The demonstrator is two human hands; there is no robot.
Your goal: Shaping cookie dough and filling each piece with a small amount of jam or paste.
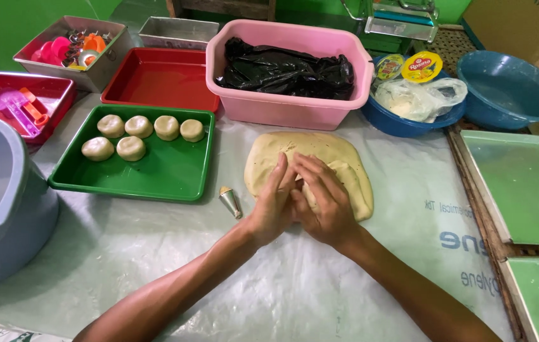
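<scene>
dough (339, 161): big flat slab, long axis running away from the person, just below the pink tub (288, 107)
left hand (274, 204): fingers flat, pressing the dough's near edge
right hand (321, 201): same, touching the left
tub right: blue bowl (402, 123) with round yellow and green lidded packs (421, 66)
tub left: green tray (155, 171), six dough balls (131, 147)

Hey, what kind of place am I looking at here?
Probably a small home baking or pastry-making workspace. Both hands press a flat slab of dough on a plastic-covered table, and a green tray holds six shaped dough rounds.
</scene>
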